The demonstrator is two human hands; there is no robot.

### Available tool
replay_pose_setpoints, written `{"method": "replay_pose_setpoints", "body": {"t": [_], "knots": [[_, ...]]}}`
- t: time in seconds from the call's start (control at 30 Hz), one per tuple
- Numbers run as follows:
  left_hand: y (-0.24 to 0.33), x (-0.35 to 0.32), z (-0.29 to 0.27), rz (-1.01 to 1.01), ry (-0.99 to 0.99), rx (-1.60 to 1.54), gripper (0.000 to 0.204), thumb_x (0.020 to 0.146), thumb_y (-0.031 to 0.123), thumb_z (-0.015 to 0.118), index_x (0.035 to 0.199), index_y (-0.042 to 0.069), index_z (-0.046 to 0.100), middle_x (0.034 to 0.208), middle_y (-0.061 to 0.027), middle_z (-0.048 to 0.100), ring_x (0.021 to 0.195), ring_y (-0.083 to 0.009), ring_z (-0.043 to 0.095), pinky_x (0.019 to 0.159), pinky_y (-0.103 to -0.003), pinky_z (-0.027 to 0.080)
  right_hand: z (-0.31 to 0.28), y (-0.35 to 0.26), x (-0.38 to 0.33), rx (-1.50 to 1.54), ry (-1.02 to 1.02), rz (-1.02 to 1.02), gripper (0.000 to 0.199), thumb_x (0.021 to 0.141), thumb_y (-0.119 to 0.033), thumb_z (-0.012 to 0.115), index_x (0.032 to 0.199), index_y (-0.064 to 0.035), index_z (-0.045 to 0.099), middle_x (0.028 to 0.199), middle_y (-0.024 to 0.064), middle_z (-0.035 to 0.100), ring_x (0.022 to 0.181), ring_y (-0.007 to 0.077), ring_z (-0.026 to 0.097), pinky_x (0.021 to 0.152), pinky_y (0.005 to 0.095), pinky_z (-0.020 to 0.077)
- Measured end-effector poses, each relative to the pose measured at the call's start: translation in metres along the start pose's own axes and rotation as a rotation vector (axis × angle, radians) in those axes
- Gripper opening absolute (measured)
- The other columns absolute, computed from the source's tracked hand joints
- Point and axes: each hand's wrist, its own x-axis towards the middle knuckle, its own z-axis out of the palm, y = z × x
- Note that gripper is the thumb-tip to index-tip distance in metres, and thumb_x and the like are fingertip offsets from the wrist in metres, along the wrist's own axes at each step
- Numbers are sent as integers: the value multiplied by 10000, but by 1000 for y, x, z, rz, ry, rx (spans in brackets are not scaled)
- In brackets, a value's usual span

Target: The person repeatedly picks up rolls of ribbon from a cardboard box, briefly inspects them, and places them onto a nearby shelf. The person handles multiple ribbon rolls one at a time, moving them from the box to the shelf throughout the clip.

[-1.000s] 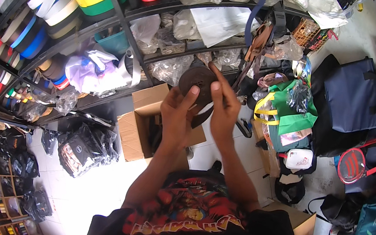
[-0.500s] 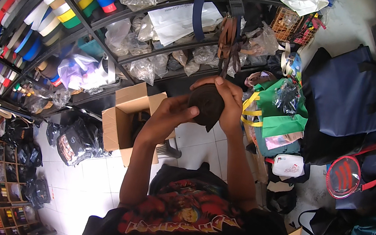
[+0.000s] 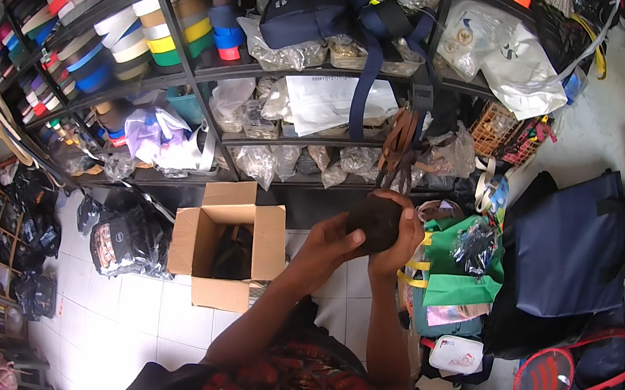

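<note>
Dark rounded pouch (image 3: 374, 222) held up in front of the shelf rack (image 3: 210, 66), clasped between both hands: right hand (image 3: 403, 239) wrapped over its top and far side, left hand (image 3: 328, 241) pressing its near side. Just below the rack's lowest edge, an open cardboard box (image 3: 224, 251) on pale floor tiles (image 3: 143, 315). Right of the rack, a green bag (image 3: 456, 273), crowding the hands there.

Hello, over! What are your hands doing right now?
Left hand and right hand both clasp a dark rounded bundle, held up. Open cardboard box below left. Nothing blocking.
</note>
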Motion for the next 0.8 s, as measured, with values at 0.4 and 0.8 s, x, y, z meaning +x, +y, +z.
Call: {"method": "replay_pose_setpoints", "body": {"t": [0.4,0.8], "knots": [[70,74,-25,114,56,-39,422,899,143,706,1256,-10,542,1163,-104,627,1067,-177,624,932,-305,501,66,-7,86,-207,-211,-176,601,1025,-377,309,931,69,701,1006,172,646,951,263,622,903,353,454],[149,157,-18,332,122,-100,358,943,269,657,1174,3,595,1101,-79,653,985,-147,641,828,-289,522,79,-7,174,-669,-360,-588,788,651,-208,877,1328,53,567,1294,189,570,1184,344,560,1016,417,439]]}}
